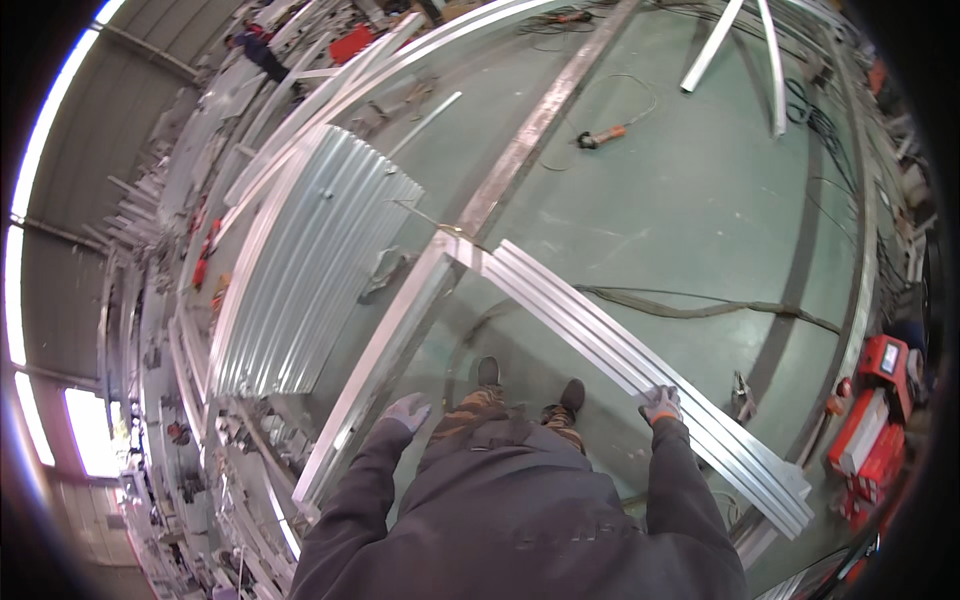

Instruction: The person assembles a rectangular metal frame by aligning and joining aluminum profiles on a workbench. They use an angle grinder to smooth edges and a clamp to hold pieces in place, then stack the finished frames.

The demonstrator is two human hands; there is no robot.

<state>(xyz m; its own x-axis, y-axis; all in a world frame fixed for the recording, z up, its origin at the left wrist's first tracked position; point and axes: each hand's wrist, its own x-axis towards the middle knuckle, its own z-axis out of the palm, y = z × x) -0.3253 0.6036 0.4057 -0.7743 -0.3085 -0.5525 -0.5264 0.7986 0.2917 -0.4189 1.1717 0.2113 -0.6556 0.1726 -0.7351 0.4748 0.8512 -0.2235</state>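
A long ribbed metal strip [592, 330] slants in front of me from the frame corner down to the lower right. My right hand [661, 405], in a pale glove with an orange cuff, grips this strip partway along, its fingers curled over the ribs. My left hand [407, 412], also gloved, hangs with nothing in it beside a square steel tube [382, 367]. The tube runs from the lower left up to a corner joint [459, 247], where the strip's upper end lies close by. Beneath my left palm, the view is hidden.
Corrugated metal sheets [322, 262] are stacked to the left. A steel beam [532, 135] runs away from the corner. On the green floor lie an angle grinder [600, 136], a dark cable [675, 304] and a clamp-like tool [742, 397]. A red machine [874, 420] stands right. Another person [259, 54] is far left.
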